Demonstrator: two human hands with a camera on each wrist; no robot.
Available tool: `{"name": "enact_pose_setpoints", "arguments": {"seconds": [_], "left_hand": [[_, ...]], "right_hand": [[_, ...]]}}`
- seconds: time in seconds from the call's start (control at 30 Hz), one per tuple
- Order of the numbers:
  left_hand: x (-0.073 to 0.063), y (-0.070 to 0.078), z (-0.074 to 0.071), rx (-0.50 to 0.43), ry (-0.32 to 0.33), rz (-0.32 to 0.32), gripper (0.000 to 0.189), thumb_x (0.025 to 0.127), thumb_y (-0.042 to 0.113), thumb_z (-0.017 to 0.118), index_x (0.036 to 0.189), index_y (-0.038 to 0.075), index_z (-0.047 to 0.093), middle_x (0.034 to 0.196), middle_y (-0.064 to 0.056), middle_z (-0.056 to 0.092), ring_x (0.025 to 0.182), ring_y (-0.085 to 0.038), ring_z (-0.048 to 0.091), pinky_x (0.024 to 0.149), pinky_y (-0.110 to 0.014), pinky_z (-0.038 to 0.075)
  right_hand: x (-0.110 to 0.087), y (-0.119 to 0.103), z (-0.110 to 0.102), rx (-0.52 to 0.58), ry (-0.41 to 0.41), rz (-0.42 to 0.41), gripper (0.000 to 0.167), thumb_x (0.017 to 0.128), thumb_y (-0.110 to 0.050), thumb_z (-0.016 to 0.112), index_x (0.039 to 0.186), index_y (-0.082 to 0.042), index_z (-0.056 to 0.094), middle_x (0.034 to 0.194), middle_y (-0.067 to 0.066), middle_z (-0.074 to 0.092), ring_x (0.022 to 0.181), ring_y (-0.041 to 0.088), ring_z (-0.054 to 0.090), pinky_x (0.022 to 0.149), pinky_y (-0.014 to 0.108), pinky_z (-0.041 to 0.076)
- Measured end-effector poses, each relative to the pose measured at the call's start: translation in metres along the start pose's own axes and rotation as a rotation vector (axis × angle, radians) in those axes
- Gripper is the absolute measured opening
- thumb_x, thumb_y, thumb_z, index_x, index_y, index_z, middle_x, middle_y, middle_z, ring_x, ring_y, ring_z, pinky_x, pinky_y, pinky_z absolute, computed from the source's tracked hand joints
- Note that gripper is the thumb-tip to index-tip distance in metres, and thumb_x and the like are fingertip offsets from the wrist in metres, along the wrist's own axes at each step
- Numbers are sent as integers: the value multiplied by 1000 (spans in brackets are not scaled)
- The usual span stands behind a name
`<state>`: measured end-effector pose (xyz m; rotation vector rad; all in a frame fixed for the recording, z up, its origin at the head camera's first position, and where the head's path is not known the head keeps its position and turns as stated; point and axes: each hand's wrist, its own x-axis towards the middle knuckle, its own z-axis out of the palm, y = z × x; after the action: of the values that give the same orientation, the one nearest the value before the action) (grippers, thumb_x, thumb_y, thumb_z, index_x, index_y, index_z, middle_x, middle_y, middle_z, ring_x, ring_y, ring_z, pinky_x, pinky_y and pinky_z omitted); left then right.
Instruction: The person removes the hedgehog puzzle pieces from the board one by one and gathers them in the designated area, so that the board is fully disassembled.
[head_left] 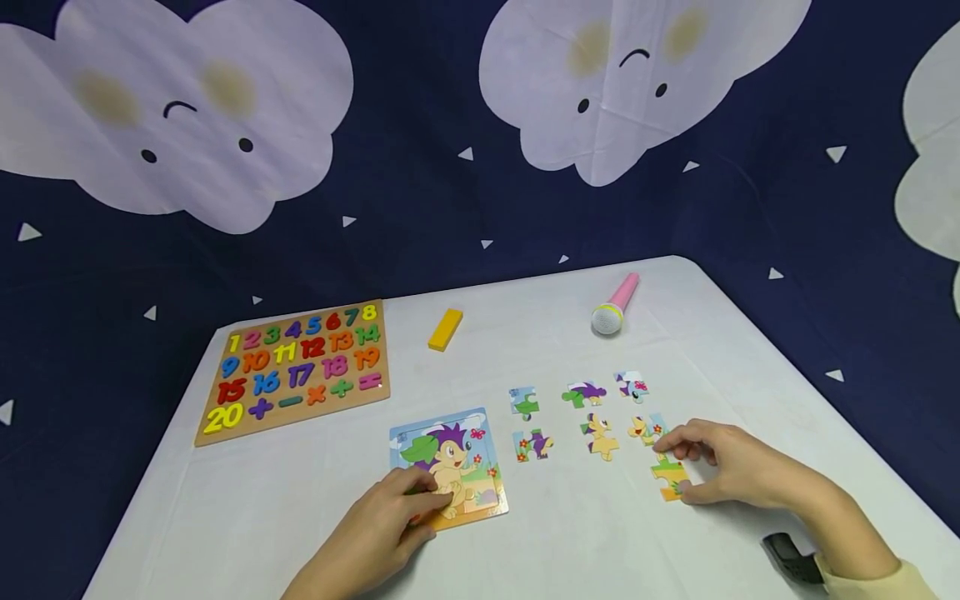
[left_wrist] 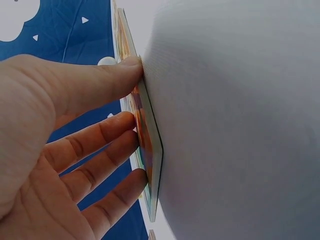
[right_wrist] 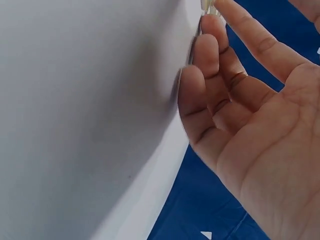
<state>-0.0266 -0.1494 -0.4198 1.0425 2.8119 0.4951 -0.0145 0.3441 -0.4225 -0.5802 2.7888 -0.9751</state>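
Note:
A square puzzle board with a purple-haired hedgehog picture lies flat at the middle front. My left hand rests on its lower left part; in the left wrist view, the thumb touches the edge of the board and the fingertips touch its face. Farther right, my right hand touches two adjoining puzzle pieces, index finger near the flower piece and thumb at the orange-and-green piece. Its fingers are bent in the right wrist view, where the pieces are mostly hidden.
Several loose puzzle pieces lie in two rows between the hands. A wooden number board sits at the back left, a yellow block at the back middle, and a pink toy microphone at the back right. A black object is by the right wrist.

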Motion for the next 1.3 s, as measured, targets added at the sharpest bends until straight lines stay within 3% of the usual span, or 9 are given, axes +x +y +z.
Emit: {"name": "enact_pose_setpoints", "arguments": {"seconds": [0.2,0.33,0.6,0.77,1.03,1.3], "left_hand": [[0,-1,1,-1,12,5,32,95,25,84,127,23,81,123,6,69,111,-11,62,100,-40,61],[-1,-1,1,-8,25,1,30,95,26,84,125,24,82,123,6,68,111,-11,61,100,-40,61],[-6,-6,-1,-8,99,-36,29,92,27,87,120,25,81,130,3,68,118,-15,65,102,-46,60],[-9,-13,-3,-13,140,-76,34,89,26,89,122,25,79,136,0,68,126,-22,66,106,-50,59],[-17,-21,-4,-68,109,-171,37,87,28,91,122,27,79,146,-2,65,139,-30,61,114,-54,54],[-19,-25,-2,-172,99,-207,31,85,25,92,114,28,80,143,2,66,139,-28,61,115,-54,52]], "right_hand": [[5,-7,-7,28,-44,84,66,75,-30,98,132,-14,68,98,-9,61,84,3,54,71,22,46],[13,-15,-8,-13,-22,30,62,77,-32,97,130,-13,70,94,-10,62,83,3,56,69,22,46],[39,-39,-4,-78,-13,-93,50,87,-29,91,130,-15,71,96,-11,63,89,5,57,76,26,51],[58,-57,4,-85,-33,-73,47,89,-26,89,131,-13,71,97,-9,65,91,7,59,78,27,54],[85,-86,24,-75,-57,-70,46,90,-28,88,128,-10,72,99,-6,69,92,10,62,80,27,54],[105,-117,47,-140,-108,-121,45,88,-29,89,128,-15,74,103,-6,70,97,12,66,83,30,57]]}}
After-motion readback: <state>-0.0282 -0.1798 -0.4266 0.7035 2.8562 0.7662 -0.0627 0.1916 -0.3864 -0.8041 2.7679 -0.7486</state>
